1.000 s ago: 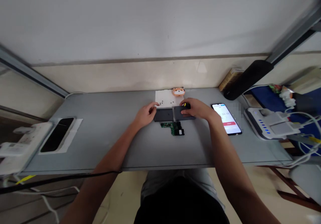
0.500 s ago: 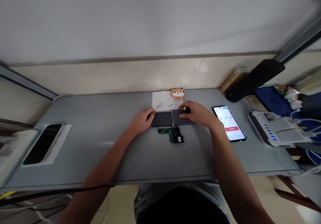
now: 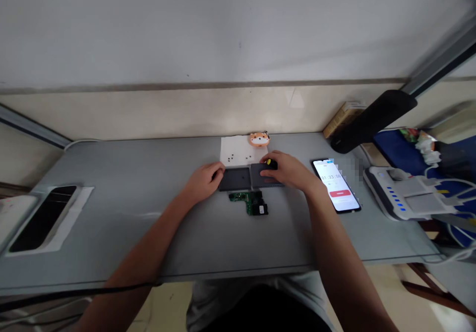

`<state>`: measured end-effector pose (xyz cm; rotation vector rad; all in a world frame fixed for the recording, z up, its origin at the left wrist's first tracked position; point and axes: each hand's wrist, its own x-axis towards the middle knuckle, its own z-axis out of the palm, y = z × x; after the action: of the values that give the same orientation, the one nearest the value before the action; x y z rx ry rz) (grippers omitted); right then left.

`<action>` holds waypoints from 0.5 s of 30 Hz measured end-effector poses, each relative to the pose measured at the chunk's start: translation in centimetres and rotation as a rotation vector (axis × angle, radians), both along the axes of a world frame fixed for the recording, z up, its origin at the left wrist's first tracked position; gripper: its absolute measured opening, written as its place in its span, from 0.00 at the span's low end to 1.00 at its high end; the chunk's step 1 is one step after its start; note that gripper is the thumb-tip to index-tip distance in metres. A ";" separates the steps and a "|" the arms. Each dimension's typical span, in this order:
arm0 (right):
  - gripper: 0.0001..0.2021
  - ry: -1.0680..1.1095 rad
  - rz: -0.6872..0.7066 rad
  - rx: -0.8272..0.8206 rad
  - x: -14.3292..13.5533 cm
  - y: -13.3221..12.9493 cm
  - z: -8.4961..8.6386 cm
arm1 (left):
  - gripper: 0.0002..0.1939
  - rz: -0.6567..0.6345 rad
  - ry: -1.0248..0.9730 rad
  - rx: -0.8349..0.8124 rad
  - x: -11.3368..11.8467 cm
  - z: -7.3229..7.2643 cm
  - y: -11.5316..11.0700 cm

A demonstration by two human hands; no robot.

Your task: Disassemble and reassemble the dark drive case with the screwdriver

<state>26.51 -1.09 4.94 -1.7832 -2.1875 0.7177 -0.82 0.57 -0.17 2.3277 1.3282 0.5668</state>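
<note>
My left hand [image 3: 205, 181] has its fingers curled at the left edge of a shallow dark plastic casing half [image 3: 235, 179], seeming to grip that edge. My right hand [image 3: 287, 169] is closed round a small black-and-yellow screwdriver [image 3: 272, 163]; its tip is hidden. Fingers of that hand also rest on a second dark casing half [image 3: 257, 174], partly covered, lying beside the first. In front of both lies a green circuit board [image 3: 250, 203] with black parts. Behind them, several tiny dark screws [image 3: 230, 157] lie on a white paper sheet [image 3: 238, 146].
An orange animal-faced case [image 3: 259, 139] sits on the paper's back corner. To the right are a lit phone [image 3: 336, 186], a white power strip [image 3: 399, 193] and a black cylinder [image 3: 375, 119]. Another phone [image 3: 44, 218] lies at the left. A black cable [image 3: 85, 291] crosses the front left.
The whole view has shifted slightly, so things appear a little further left. Both hands keep nearly the same place on the casing halves, and the board lies still.
</note>
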 end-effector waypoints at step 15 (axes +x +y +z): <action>0.12 0.013 0.001 -0.023 0.1 0.1 0.1 | 0.16 -0.054 0.042 0.036 -1.1 -0.2 0.4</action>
<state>26.59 -1.01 5.07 -1.7839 -2.1803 0.7556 -1.94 0.97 -0.40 2.4098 1.2789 0.5321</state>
